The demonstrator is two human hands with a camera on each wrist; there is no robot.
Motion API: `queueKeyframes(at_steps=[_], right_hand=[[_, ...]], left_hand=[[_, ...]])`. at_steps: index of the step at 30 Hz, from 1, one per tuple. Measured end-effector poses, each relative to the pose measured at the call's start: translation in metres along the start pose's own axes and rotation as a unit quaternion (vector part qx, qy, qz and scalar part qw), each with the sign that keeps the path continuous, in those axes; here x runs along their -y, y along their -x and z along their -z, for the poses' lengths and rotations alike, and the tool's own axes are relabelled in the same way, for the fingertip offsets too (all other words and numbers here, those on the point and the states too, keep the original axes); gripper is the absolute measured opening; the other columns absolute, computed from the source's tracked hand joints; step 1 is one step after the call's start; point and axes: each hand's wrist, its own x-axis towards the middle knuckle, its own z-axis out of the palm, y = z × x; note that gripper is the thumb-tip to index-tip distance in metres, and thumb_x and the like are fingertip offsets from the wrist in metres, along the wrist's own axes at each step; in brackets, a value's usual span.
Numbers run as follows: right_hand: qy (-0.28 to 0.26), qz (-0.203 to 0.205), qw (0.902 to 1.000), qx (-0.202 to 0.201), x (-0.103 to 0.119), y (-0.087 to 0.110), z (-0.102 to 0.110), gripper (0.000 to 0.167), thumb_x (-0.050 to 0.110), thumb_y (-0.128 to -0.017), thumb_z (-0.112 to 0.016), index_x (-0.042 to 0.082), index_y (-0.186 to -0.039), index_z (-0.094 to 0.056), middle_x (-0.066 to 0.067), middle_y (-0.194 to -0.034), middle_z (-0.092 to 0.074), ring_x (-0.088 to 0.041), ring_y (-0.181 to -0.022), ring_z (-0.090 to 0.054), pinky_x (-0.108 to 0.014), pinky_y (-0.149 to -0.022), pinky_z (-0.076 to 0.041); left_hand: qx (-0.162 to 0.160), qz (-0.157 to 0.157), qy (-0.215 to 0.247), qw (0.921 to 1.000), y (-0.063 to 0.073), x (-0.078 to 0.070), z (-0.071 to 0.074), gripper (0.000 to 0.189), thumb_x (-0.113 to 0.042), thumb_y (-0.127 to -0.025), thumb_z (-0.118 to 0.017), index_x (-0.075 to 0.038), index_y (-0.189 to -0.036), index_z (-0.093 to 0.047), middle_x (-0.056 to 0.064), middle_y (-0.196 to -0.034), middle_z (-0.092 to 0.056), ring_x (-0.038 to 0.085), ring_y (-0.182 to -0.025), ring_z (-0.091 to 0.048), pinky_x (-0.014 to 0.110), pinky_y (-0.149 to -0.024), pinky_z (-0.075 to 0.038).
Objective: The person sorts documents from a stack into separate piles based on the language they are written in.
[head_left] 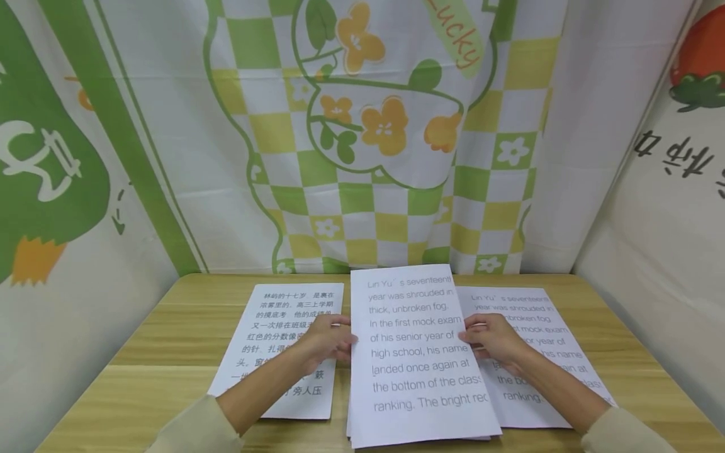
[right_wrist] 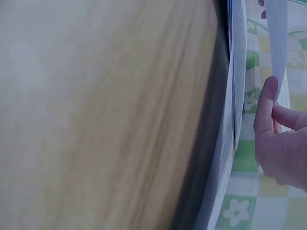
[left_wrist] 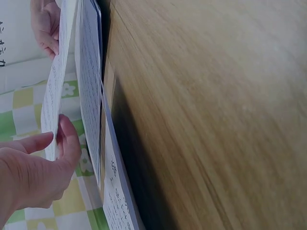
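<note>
- Watching two hands working over a middle pile (left_wrist: 88, 91) of printed paper; using that pile as my landmark throughout.
- Held paper (head_left: 416, 358): hanging over the middle pile, English print facing up, hiding nearly all of it. Left wrist view is showing a gap between the two; whether the near edge is touching, I'm not able to tell. Single sheet or several, also not telling.
- Left hand (head_left: 323, 340): pinching the paper's left side between thumb and fingers, just above the pile's left edge.
- Right hand (head_left: 495, 340): gripping the opposite side likewise, just above the pile's right edge.
- Chinese-print stack (head_left: 283, 308): lying left of the middle pile, the left forearm crossing above it.
- English-print stack (head_left: 540, 327): lying right of the middle pile, its wording apparently matching the held paper's; right forearm crossing above it.
- Table (head_left: 147, 352) is bearing the middle pile; checked curtain (head_left: 374, 239) is hanging beyond it.
- Progress, my judgement: reading this as partway. Paper is being held up in both hands, so the picking-up is looking done; the setting-down is remaining. How many sheets are finished, I'm not able to count.
</note>
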Motion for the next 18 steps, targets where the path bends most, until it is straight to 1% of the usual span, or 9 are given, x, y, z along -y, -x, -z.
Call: queueKeyframes(at_steps=[4, 8, 14, 18], right_hand=[[-0.007, 0.004, 0.9999, 0.009, 0.0, 0.002, 0.002, 0.028, 0.003, -0.098, -0.066, -0.011, -0.121, -0.059, -0.011, -0.097, -0.076, -0.023, -0.085, -0.075, -0.033, -0.068, -0.065], [-0.014, 0.002, 0.9998, 0.014, -0.001, 0.002, 0.007, 0.029, 0.005, -0.097, -0.068, -0.009, -0.12, -0.059, -0.009, -0.097, -0.076, -0.022, -0.084, -0.074, -0.032, -0.065, -0.065], [-0.004, 0.003, 0.9996, 0.027, -0.004, 0.005, 0.017, 0.034, 0.002, -0.096, -0.068, -0.012, -0.125, -0.056, -0.01, -0.097, -0.073, -0.022, -0.09, -0.072, -0.04, -0.072, -0.066], [0.012, -0.001, 0.9996, 0.027, -0.003, 0.009, 0.023, 0.036, 0.002, -0.096, -0.068, -0.011, -0.127, -0.055, -0.009, -0.096, -0.072, -0.021, -0.089, -0.071, -0.039, -0.07, -0.066]], left_hand=[[-0.002, 0.0, 0.003, 1.0, 0.0, 0.0, -0.003, 0.039, 0.004, -0.09, -0.069, 0.009, -0.128, -0.059, 0.017, -0.092, -0.073, 0.022, -0.071, -0.069, 0.036, -0.067, -0.065], [-0.006, 0.003, 0.014, 0.9999, 0.0, -0.002, -0.007, 0.031, 0.006, -0.089, -0.069, 0.008, -0.119, -0.061, 0.016, -0.089, -0.072, 0.02, -0.066, -0.068, 0.033, -0.065, -0.065], [0.01, -0.006, 0.039, 0.9992, -0.003, -0.005, -0.013, 0.026, 0.009, -0.087, -0.07, 0.009, -0.111, -0.06, 0.015, -0.089, -0.068, 0.019, -0.067, -0.068, 0.032, -0.064, -0.065], [0.023, -0.012, 0.041, 0.9988, -0.006, -0.006, -0.018, 0.027, 0.009, -0.087, -0.069, 0.009, -0.111, -0.058, 0.015, -0.09, -0.068, 0.019, -0.067, -0.069, 0.034, -0.063, -0.066]])
